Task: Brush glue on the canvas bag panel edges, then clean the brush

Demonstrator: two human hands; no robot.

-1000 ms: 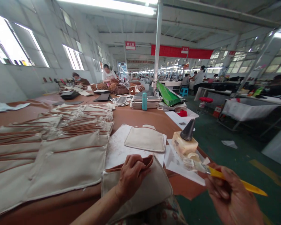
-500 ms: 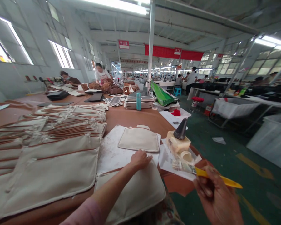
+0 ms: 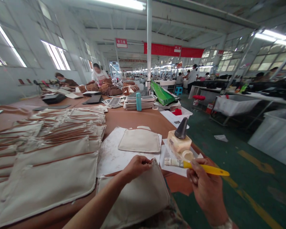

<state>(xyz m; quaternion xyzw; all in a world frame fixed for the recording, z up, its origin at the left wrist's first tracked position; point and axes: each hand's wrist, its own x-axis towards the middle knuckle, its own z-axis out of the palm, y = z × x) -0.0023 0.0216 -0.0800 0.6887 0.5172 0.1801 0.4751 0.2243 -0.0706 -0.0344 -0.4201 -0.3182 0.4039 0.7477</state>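
My left hand (image 3: 139, 167) pinches the far right corner of a cream fabric panel (image 3: 138, 194) at the near table edge, lifting that corner a little. In my right hand (image 3: 205, 181) is a brush (image 3: 206, 168) with a yellow handle, held level with its whitish bristles pointing left. Just behind the bristles stands a stained cream glue bottle (image 3: 178, 141) with a dark cone (image 3: 181, 128) on top and a round opening at its front. Another cream panel (image 3: 140, 140) with a stitched edge lies flat on white paper (image 3: 112, 156) beyond my left hand.
Overlapping stacks of cream panels (image 3: 54, 171) cover the left of the brown table (image 3: 124, 119). Farther back are a turquoise bottle-like object (image 3: 138, 101), a pile of framed pieces and a green bag (image 3: 165, 95). Two people work at the far left. White bins (image 3: 276, 130) stand at right.
My right hand has brought the brush up and left, away from the glue bottle's opening. My left hand now raises the panel's corner. The view has shifted slightly.
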